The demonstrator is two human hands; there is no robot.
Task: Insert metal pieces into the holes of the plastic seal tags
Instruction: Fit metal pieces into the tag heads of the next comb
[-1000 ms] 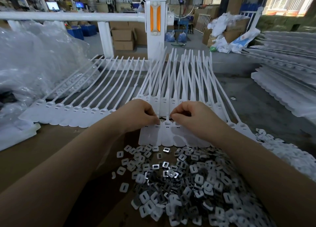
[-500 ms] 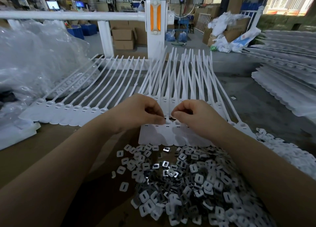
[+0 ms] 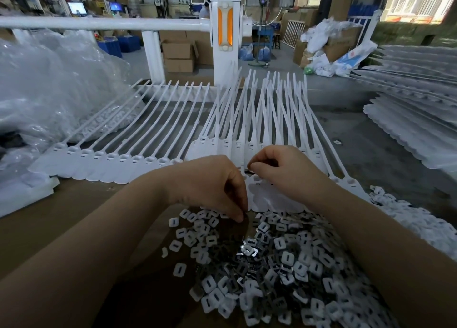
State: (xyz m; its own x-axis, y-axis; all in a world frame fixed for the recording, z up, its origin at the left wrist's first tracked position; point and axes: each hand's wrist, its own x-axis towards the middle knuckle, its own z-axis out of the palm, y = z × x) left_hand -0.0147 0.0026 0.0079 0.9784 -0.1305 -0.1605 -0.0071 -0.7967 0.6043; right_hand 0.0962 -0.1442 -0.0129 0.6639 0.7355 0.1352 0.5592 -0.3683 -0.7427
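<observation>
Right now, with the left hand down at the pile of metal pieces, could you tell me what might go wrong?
The left hand pinches at the crowded metal pieces, so it may lift two. The right hand hides the tag heads on the seal tags, so a hole could be skipped. A forearm could sweep pieces off.

A brown table (image 3: 74, 223) carries 2 fanned rows of white seal tags (image 3: 128, 159), a heap of small metal pieces (image 3: 272, 266), and crumpled clear plastic bags (image 3: 49, 92) at its left.
</observation>
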